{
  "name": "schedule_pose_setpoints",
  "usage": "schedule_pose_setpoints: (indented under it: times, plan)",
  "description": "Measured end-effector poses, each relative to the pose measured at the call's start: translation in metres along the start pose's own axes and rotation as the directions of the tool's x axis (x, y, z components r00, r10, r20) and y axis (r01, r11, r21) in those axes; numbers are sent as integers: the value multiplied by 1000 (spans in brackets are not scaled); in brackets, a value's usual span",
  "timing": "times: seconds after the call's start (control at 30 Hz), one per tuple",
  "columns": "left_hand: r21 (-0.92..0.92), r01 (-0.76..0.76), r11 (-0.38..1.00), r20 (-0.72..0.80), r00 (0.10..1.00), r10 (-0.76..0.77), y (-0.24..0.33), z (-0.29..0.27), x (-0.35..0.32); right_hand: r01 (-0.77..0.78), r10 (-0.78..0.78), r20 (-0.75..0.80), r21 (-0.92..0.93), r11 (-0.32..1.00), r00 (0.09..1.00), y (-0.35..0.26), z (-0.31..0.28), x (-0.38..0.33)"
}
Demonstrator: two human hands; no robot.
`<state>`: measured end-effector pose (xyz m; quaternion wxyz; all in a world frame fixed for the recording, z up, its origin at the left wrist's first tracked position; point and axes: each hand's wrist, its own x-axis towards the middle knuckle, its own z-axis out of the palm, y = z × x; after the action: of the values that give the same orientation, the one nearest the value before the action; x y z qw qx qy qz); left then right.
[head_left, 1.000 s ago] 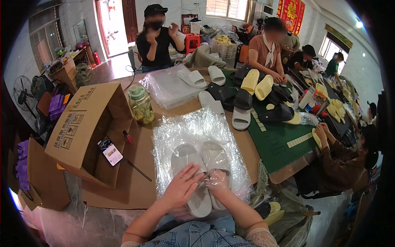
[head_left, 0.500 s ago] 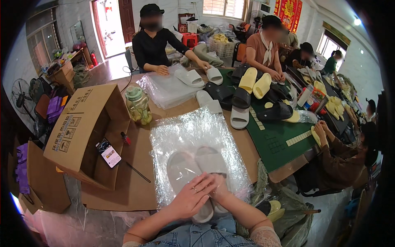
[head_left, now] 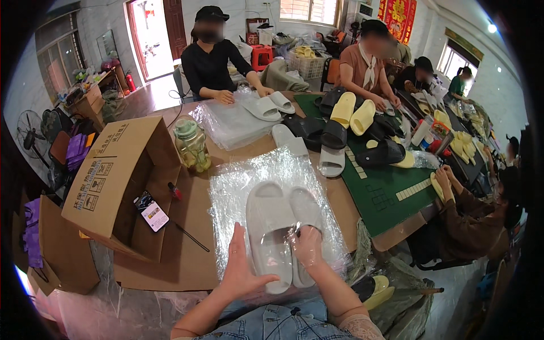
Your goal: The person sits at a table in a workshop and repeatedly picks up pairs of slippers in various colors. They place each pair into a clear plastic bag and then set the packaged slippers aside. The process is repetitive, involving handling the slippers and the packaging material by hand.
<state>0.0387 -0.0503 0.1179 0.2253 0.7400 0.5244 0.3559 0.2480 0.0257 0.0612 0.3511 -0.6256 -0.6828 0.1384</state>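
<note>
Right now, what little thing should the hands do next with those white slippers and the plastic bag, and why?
Probably slide the pair of white slippers deeper into the clear plastic bag. Their heels seem partly covered by film where the right hand pinches it, while the toes lie on top of the bag stack. The left hand rests flat beside the left slipper, so it could likely steady the bag.

A brown table point(head_left: 195, 218) carries clear plastic bags point(head_left: 272, 187), grey slides point(head_left: 280, 226), a cardboard box point(head_left: 113, 181) and a green mat point(head_left: 385, 190)
</note>
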Motion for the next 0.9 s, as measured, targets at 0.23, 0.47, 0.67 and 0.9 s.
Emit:
schedule_pose_setpoints:
  times: [0.23,0.47,0.67,0.9]
  plan:
    - [-514,378,770,400,900,-174,-16,14,-16,199,-231,-297,-132,971,927,25,14,6]
    - [-575,447,686,485,861,-154,-37,12,-25,10,0,-265,36,999,964,26,0,13]
    - [-634,510,582,535,832,-146,-35,7,-37,-27,36,-272,35,999,962,10,-4,14]
    - [-588,624,515,700,711,-63,-58,-19,-56,20,-50,-193,-156,988,980,34,14,11]
